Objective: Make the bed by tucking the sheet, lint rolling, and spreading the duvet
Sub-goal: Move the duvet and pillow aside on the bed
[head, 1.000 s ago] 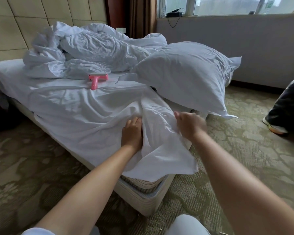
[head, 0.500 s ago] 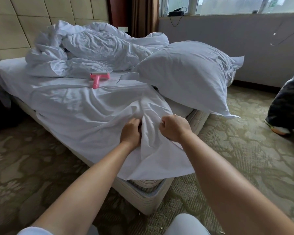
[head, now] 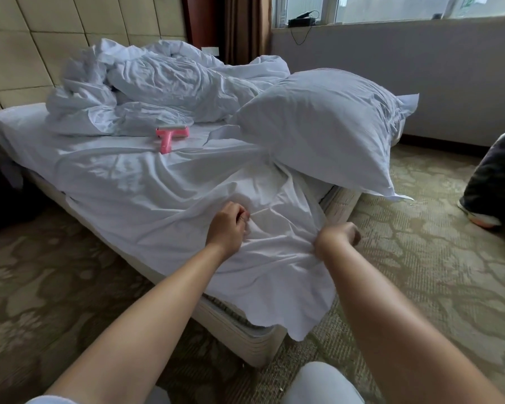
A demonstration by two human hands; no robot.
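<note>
Left hand (head: 226, 225): curled tight, pinching a fold of the sheet (head: 146, 193) on top of the mattress corner.
Right hand (head: 337, 239): clenched round a bunch of the same sheet at the bed's edge, just beside the exposed mattress side (head: 340, 199); fingertips hidden in the cloth.
Sheet relative to hands: loose corner hanging straight below and between both fists, over the bed base (head: 245, 330), untucked; free edge running left along the long side of the bed.
Nearer hand: right, closest to the hanging corner; likely the one to push cloth under the mattress.
Sheet texture: thin white cotton, creased, ridges radiating from both grips.
Lint roller (head: 169, 137): pink plastic, T-shaped, lying flat mid-bed, well apart from the hands.
Pillow (head: 324, 126): plump, white, overhanging the far side of the corner.
Duvet (head: 158, 88): rumpled heap against the padded headboard (head: 27, 53).
Floor: patterned carpet (head: 420, 258).
</note>
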